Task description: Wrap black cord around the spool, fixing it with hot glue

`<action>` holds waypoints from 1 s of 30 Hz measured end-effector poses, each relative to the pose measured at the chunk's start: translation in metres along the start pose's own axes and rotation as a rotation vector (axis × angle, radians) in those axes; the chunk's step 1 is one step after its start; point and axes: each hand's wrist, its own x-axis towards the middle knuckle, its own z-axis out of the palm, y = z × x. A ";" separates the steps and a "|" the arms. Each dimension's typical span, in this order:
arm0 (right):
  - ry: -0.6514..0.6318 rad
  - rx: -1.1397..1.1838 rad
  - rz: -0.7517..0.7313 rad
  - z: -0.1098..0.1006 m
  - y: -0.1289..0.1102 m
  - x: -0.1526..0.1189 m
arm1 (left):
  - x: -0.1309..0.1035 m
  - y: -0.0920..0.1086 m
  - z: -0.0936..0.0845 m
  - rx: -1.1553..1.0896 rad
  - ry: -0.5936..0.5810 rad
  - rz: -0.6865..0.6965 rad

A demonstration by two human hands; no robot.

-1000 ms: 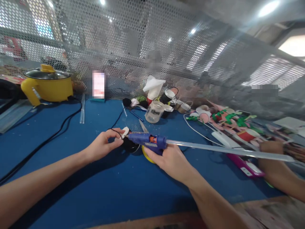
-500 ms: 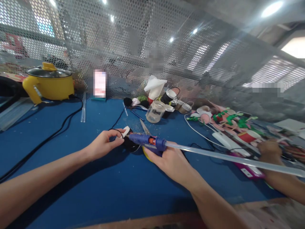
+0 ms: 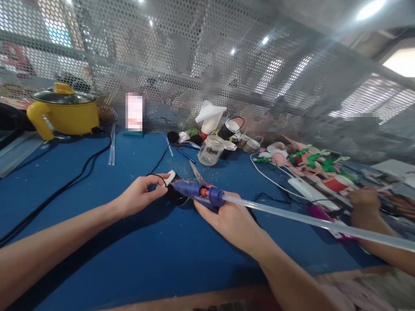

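My right hand [image 3: 231, 216] is wrapped round the grip of a blue hot glue gun [image 3: 194, 190]. A long translucent glue stick [image 3: 308, 219] runs out of its back toward the right edge. Between the thumb and fingers of my left hand [image 3: 144, 194] is a small white piece [image 3: 169, 178], with a black cord looped by the fingers. The gun's nozzle points at this piece; whether they touch I cannot tell. A dark object below the nozzle is partly hidden by the gun. Scissors [image 3: 196, 172] lie just behind the gun.
At the left stands a yellow electric pot [image 3: 69, 116]. A clear jar [image 3: 210, 151] and paper cups [image 3: 212, 123] are at the back. Craft parts [image 3: 311, 164] and a white power strip [image 3: 311, 194] lie right, near another person's hand [image 3: 365, 201]. A perforated metal panel [image 3: 175, 65] stands behind.
The glue gun's rear has tilted slightly downward, along with the glue stick. My left hand keeps its hold on the white piece. The view has shifted a little.
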 end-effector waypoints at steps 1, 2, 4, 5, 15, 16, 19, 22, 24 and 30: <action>0.003 0.001 0.000 0.001 0.000 0.000 | 0.000 0.000 0.000 0.010 0.001 -0.001; 0.008 -0.002 -0.004 0.001 0.000 -0.001 | 0.000 0.000 0.000 0.021 0.003 -0.003; 0.006 -0.012 -0.009 0.001 0.000 -0.001 | 0.000 0.000 -0.001 0.041 0.002 -0.007; -0.001 -0.017 -0.010 0.001 0.000 -0.001 | -0.001 0.000 -0.001 0.046 0.002 -0.007; 0.059 0.048 0.061 -0.006 0.005 0.008 | -0.002 0.004 -0.001 0.016 -0.052 0.020; 0.055 0.048 0.061 -0.006 0.005 0.008 | -0.002 0.004 -0.002 0.016 -0.054 0.023; 0.042 0.021 0.034 -0.006 0.004 0.007 | -0.002 0.005 -0.002 0.025 -0.059 0.034; 0.038 -0.008 0.009 -0.006 0.002 0.006 | -0.002 0.005 -0.002 0.024 -0.065 0.045; 0.048 0.005 0.009 -0.006 0.002 0.007 | -0.002 0.004 -0.002 0.023 -0.067 0.044; 0.049 0.027 0.033 -0.005 0.006 0.007 | -0.002 0.005 -0.002 0.032 -0.076 0.038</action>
